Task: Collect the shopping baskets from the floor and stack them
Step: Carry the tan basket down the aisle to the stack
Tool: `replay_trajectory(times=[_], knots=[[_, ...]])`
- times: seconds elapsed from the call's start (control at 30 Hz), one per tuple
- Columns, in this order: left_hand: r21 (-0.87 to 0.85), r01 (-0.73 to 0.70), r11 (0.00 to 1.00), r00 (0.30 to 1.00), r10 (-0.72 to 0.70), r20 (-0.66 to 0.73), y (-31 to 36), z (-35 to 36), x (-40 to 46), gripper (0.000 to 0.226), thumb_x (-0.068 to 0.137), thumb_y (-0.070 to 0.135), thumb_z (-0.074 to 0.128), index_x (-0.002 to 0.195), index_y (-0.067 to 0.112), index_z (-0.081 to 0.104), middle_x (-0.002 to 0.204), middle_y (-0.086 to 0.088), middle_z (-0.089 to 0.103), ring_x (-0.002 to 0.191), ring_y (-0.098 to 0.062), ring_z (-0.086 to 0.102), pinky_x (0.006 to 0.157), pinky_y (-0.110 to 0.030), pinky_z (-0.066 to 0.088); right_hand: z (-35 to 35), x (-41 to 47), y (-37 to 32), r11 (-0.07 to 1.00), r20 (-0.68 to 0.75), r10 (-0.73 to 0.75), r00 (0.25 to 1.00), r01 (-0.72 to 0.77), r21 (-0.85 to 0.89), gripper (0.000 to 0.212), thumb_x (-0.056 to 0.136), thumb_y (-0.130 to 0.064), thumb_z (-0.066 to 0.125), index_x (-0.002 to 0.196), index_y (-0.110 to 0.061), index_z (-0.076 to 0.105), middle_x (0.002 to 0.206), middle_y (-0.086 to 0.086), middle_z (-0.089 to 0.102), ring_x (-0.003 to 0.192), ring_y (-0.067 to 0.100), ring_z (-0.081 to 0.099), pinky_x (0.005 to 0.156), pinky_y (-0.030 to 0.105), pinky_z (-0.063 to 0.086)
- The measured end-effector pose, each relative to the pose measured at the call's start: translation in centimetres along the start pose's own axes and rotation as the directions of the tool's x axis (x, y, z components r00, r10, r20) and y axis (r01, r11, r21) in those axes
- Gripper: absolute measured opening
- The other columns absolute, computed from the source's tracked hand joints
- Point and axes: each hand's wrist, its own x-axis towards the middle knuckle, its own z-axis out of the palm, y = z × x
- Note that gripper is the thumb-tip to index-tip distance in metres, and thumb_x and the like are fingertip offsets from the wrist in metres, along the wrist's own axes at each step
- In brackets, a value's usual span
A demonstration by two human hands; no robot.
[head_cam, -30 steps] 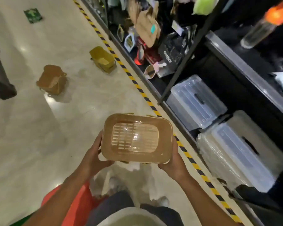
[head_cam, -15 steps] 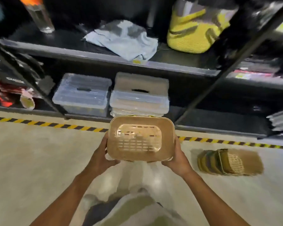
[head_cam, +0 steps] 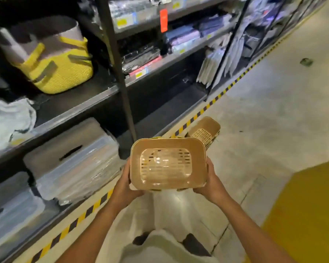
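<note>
Step in hand: carrying a collected basket toward the stack; a judgement from the task and how things are lying.

Held basket: the tan basket [head_cam: 167, 165] is sitting at centre frame, open side up toward the camera, slotted bottom visible through it. A second rim edge seems to be showing along its left side, so it may be more than one nested; cannot tell.

Left hand: the left hand [head_cam: 126, 184] is gripping the basket's left wall at about 9 o'clock of the basket, fingers going underneath.

Right hand: the right hand [head_cam: 211, 184] is gripping the right wall at about 3 o'clock, fingers likewise curling under.

Stack: the stack of baskets [head_cam: 205, 132] is lying on its side on the floor [head_cam: 273, 118], at 1 o'clock from the held basket, just beside the yellow-and-black floor tape [head_cam: 201, 111]. Part of it is hiding behind the held basket.

Surroundings: dark shelving [head_cam: 110, 44] is running from 9 to 12 o'clock, with clear storage boxes [head_cam: 72, 160] on the bottom shelf.

Next move: probably calling for a few steps toward 1 o'clock, then turning the held basket to match the stack's sideways lie and nesting it on.

Risk: misaligned rims could be jamming.
</note>
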Motion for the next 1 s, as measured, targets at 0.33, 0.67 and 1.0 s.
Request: replay_trajectory(times=[0.33, 0.67, 1.0], knots=[[0.197, -0.028, 0.980, 0.918, -0.053, 0.394, 1.6, 6.5, 9.1, 0.134, 0.060, 0.028, 0.098, 0.159, 0.040, 0.009, 0.155, 0.021, 0.038, 0.140, -0.001, 0.041, 0.103, -0.032, 0.049, -4.1, -5.3, 5.4, 0.966, -0.289, 0.121, 0.950, -0.045, 0.255, 0.102, 0.077, 0.001, 0.081, 0.139, -0.053, 0.020, 0.121, -0.027, 0.052, 0.104, -0.002, 0.062, 0.072, 0.026, 0.060], [0.222, -0.053, 0.974, 0.845, -0.075, 0.530, 4.2, 17.0, 19.2, 0.131, 0.063, 0.026, 0.095, 0.157, 0.047, 0.006, 0.140, 0.046, 0.039, 0.127, 0.020, 0.041, 0.098, -0.016, 0.041, -14.3, -1.6, 10.4, 0.982, -0.367, 0.104, 0.925, -0.037, 0.186, 0.082, 0.091, -0.013, 0.070, 0.124, -0.076, 0.030, 0.112, -0.029, 0.063, 0.107, 0.000, 0.064, 0.074, 0.013, 0.054], [0.210, 0.044, 0.977, 0.879, -0.138, 0.457, 6.7, 28.3, 28.4, 0.134, 0.062, 0.027, 0.097, 0.159, 0.040, 0.006, 0.143, 0.041, 0.041, 0.132, 0.010, 0.043, 0.101, -0.017, 0.041, -29.5, 6.4, 14.9, 0.985, -0.303, 0.042, 0.952, 0.011, 0.170, 0.118, 0.067, -0.009, 0.087, 0.137, -0.069, 0.014, 0.126, -0.036, 0.052, 0.115, -0.007, 0.057, 0.079, 0.012, 0.052]])
